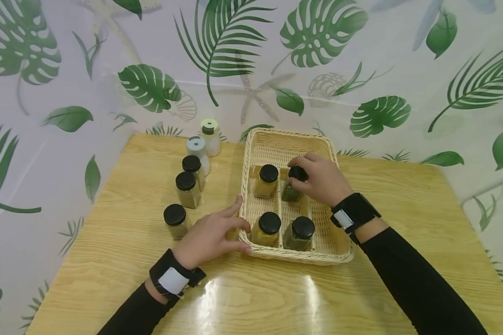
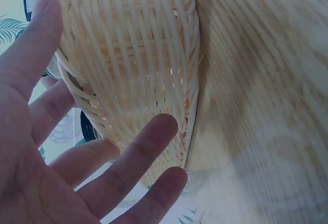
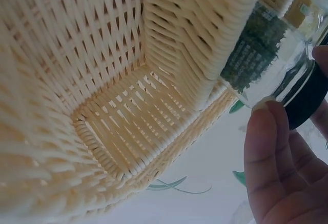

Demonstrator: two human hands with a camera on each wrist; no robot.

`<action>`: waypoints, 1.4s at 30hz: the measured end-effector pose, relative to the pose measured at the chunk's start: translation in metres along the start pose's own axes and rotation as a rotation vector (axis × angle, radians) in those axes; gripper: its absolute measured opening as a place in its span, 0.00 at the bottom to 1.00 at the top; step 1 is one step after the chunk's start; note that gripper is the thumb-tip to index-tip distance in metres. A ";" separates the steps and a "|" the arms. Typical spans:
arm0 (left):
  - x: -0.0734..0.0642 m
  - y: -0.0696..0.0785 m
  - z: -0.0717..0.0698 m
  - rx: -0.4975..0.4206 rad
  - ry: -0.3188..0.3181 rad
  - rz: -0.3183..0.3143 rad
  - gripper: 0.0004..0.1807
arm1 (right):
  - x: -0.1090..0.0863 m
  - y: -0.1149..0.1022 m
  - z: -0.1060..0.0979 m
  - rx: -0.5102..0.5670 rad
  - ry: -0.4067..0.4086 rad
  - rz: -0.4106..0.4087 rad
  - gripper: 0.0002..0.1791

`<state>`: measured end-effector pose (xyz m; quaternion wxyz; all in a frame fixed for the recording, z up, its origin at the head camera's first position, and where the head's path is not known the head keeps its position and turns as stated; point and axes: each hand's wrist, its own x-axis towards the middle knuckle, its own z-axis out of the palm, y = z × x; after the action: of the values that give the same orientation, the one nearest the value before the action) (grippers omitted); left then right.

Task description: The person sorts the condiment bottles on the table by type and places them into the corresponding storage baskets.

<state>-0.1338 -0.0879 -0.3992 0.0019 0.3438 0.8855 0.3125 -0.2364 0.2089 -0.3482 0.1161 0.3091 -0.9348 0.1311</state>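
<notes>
A wicker basket (image 1: 308,256) with woven dividers stands on the table. My left hand (image 1: 207,236) holds its front left corner. In the left wrist view, two fingers reach over the rim and two others lie along the outer wall (image 2: 123,44). My right hand (image 1: 323,180) pinches the black lid of a glass jar of dried green herbs (image 3: 256,49) inside the basket, behind a greenish jar (image 1: 297,237). Left of it is a yellow spice jar (image 1: 266,186), with another yellow jar (image 1: 265,235) in front. The held jar's base is hidden in the head view.
Left of the basket, a row of jars runs back: a black-lidded jar (image 1: 176,223) near my left hand, two more black-lidded jars (image 1: 188,194), a pale blue-topped shaker (image 1: 198,148) and a yellow-topped shaker (image 1: 211,139). Behind the wooden table (image 1: 121,204) hangs a leaf-print cloth (image 1: 251,46).
</notes>
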 end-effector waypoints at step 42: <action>0.001 0.005 0.008 -0.055 0.003 -0.010 0.21 | -0.175 -0.020 0.015 0.160 0.163 0.527 0.26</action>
<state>-0.1298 -0.0801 -0.4029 0.0117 0.3388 0.8782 0.3374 -0.0895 0.2846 -0.4107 0.1279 0.0521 -0.9571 0.2546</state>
